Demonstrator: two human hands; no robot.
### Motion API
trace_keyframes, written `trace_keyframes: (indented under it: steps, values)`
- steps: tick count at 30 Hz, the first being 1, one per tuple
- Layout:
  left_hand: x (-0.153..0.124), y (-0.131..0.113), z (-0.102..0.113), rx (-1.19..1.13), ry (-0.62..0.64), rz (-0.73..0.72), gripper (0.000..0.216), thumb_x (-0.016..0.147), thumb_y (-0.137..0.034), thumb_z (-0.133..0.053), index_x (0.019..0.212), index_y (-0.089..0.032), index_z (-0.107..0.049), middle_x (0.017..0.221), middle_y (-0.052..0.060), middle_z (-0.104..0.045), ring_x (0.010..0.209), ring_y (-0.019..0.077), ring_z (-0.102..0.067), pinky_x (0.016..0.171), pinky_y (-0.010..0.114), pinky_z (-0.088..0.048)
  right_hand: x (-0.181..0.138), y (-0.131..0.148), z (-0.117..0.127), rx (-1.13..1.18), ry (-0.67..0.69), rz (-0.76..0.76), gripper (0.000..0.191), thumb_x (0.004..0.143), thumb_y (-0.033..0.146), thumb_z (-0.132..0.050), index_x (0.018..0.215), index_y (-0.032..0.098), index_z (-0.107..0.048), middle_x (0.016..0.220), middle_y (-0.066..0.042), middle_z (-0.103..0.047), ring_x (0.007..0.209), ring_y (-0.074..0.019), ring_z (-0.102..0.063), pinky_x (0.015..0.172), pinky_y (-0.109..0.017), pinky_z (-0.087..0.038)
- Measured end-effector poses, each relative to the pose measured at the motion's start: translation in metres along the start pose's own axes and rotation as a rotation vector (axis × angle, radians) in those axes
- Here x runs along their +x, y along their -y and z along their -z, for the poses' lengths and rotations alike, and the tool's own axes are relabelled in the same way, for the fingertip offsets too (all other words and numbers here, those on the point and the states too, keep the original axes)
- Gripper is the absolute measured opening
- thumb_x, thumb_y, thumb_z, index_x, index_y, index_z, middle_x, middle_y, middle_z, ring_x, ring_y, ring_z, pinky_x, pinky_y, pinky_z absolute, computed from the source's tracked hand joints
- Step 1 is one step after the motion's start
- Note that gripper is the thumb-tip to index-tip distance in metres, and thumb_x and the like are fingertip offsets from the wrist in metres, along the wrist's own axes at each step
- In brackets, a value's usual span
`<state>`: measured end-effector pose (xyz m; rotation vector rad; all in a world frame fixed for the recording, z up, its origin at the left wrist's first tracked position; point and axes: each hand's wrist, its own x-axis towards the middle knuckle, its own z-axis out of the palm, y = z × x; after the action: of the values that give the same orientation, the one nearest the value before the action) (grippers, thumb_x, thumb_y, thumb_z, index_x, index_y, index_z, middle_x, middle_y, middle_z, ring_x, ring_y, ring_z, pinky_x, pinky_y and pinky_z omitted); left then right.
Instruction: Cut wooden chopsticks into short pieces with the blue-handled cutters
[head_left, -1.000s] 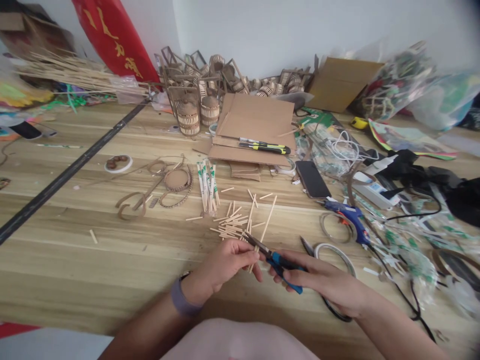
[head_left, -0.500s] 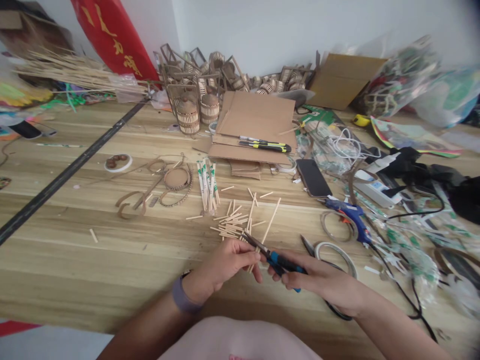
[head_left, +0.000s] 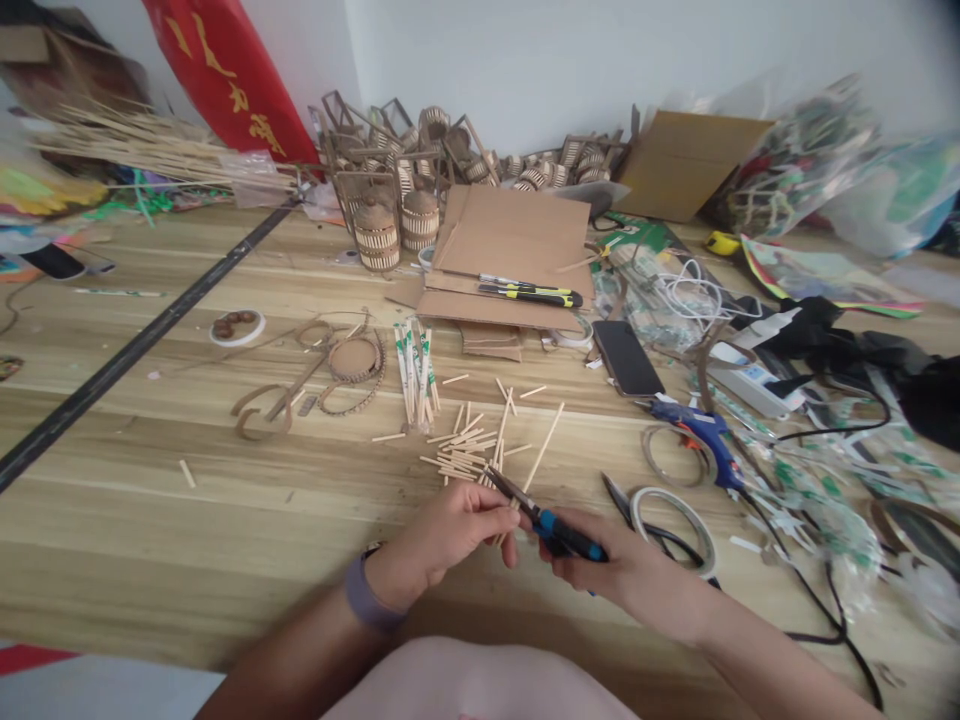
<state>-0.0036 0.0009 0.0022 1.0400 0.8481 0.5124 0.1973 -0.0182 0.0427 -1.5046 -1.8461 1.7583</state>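
Note:
My left hand (head_left: 442, 535), with a purple band at the wrist, pinches a thin wooden stick (head_left: 538, 462) that points away toward the upper right. My right hand (head_left: 622, 575) is closed round the blue handles of a pair of cutters (head_left: 544, 517). The dark jaws of the cutters meet the stick just beyond my left fingertips. Just ahead of both hands lies a heap of short cut sticks (head_left: 469, 445), with a bundle of green-and-white wrapped chopsticks (head_left: 416, 370) behind it.
A black phone (head_left: 627, 357), a blue glue gun (head_left: 705, 440), tape rolls (head_left: 679, 515) and black scissors lie to the right among cables. Flat cardboard (head_left: 510, 250) carries two utility knives (head_left: 529, 291). Small stick-built models (head_left: 397, 225) stand at the back. Cardboard rings (head_left: 352, 360) lie left.
My right hand has squeezed the cutter handles closer together and shifted slightly left. The left hand and the stick stay almost where they were.

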Motion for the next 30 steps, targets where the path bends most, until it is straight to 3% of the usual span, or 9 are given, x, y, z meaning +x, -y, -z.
trace_keyframes:
  steps: [5, 9, 13, 18, 30]
  values:
    - [-0.001, -0.001, 0.001, -0.013, -0.015, -0.01, 0.033, 0.077, -0.046, -0.06, 0.058, -0.018, -0.063, 0.052, 0.001, -0.058, 0.063, 0.0168, -0.054, 0.075, 0.029, -0.04, 0.002, 0.0, -0.009, -0.101, -0.088, 0.064, 0.023, 0.075, 0.015, -0.047, 0.092, 0.02, -0.063, 0.078, -0.001, -0.058, 0.072, -0.0167, -0.051, 0.063, -0.026, -0.042]
    - [-0.002, -0.001, 0.0, 0.06, -0.023, -0.044, 0.037, 0.08, -0.047, -0.057, 0.056, -0.019, -0.06, 0.056, 0.001, -0.06, 0.067, 0.0177, -0.057, 0.078, 0.029, -0.041, 0.001, -0.003, -0.008, -0.11, -0.105, 0.039, 0.016, 0.08, 0.022, -0.051, 0.091, 0.02, -0.062, 0.078, -0.001, -0.058, 0.073, -0.0178, -0.051, 0.066, -0.028, -0.042]
    - [-0.003, -0.002, -0.001, 0.062, -0.041, -0.021, 0.036, 0.082, -0.05, -0.055, 0.07, -0.018, -0.064, 0.057, 0.0, -0.061, 0.063, 0.017, -0.057, 0.072, 0.029, -0.041, 0.0, -0.007, -0.003, 0.054, 0.006, 0.061, 0.023, 0.081, 0.026, -0.053, 0.101, 0.019, -0.062, 0.087, -0.002, -0.059, 0.082, -0.0188, -0.052, 0.074, -0.03, -0.042]
    - [-0.003, 0.001, -0.001, 0.024, -0.038, 0.022, 0.039, 0.081, -0.055, -0.054, 0.079, -0.017, -0.065, 0.055, -0.001, -0.058, 0.061, 0.017, -0.056, 0.07, 0.03, -0.041, -0.003, -0.005, 0.0, 0.257, 0.058, -0.018, 0.032, 0.077, 0.021, -0.055, 0.109, 0.017, -0.06, 0.091, -0.003, -0.058, 0.082, -0.0175, -0.049, 0.069, -0.029, -0.04]
    - [-0.002, 0.003, -0.002, -0.04, -0.017, 0.017, 0.043, 0.079, -0.058, -0.055, 0.077, -0.016, -0.061, 0.051, -0.004, -0.049, 0.054, 0.0146, -0.053, 0.064, 0.029, -0.043, 0.002, -0.014, -0.013, 0.021, -0.083, 0.025, 0.017, 0.083, 0.026, -0.053, 0.096, 0.018, -0.061, 0.082, -0.003, -0.058, 0.075, -0.0176, -0.052, 0.065, -0.029, -0.045]
